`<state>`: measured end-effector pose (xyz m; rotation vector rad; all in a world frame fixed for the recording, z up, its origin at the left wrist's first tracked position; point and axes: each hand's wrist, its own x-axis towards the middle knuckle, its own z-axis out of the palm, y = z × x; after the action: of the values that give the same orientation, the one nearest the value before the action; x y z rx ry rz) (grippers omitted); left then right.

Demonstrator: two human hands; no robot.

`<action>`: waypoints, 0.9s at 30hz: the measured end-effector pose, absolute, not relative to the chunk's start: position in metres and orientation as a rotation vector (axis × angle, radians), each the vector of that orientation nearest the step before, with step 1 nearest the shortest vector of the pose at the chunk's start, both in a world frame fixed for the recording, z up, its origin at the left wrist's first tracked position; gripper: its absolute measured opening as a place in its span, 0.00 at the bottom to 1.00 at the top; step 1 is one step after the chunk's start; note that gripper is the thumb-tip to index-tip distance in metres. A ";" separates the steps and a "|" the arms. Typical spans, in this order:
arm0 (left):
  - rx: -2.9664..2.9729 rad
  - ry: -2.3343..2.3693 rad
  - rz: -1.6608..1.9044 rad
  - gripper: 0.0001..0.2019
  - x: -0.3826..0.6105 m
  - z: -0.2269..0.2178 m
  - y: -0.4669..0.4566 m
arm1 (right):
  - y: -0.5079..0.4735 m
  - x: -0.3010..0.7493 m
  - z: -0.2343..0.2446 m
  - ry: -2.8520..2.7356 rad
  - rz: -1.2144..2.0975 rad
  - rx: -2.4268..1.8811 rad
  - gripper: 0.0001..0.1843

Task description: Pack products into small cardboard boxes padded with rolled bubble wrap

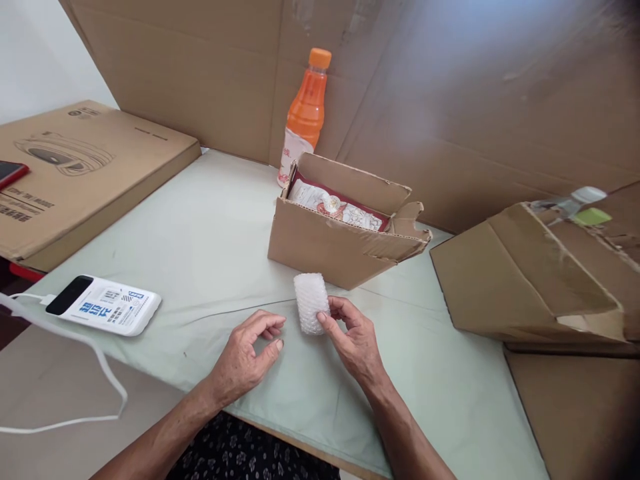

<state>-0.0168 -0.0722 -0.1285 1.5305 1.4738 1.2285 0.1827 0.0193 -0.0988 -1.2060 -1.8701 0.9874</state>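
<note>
A small roll of white bubble wrap (310, 300) stands over the pale green cloth in front of me. My right hand (353, 333) grips its lower right side between thumb and fingers. To the left of the roll, my left hand (253, 350) is curved with thumb and fingers apart, holding nothing and not touching the wrap. Just behind the roll sits an open cardboard box (330, 237). Inside it is a white and dark red printed package (335, 205). Whether anything is inside the wrap is hidden.
An orange drink bottle (305, 110) stands behind the box. On the left lie a white power bank (105, 305) with a white cable (107, 373) and a large flat carton (95, 167). Another open cardboard box (525, 280) is at the right. Tall cardboard panels (200, 73) close off the back.
</note>
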 end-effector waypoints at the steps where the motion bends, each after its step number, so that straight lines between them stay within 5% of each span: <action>1: 1.534 1.472 1.237 0.13 -0.017 -0.128 -0.072 | 0.017 0.183 -0.095 -1.870 0.956 -1.203 0.09; 27: 1.541 1.458 1.286 0.11 -0.015 -0.139 -0.073 | 0.124 0.211 0.028 -1.693 -0.043 -0.901 0.12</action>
<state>-0.0151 -0.0726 -0.1394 1.5412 1.4576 1.2858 0.2106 0.1245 0.0279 -0.9010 -1.6933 -0.0433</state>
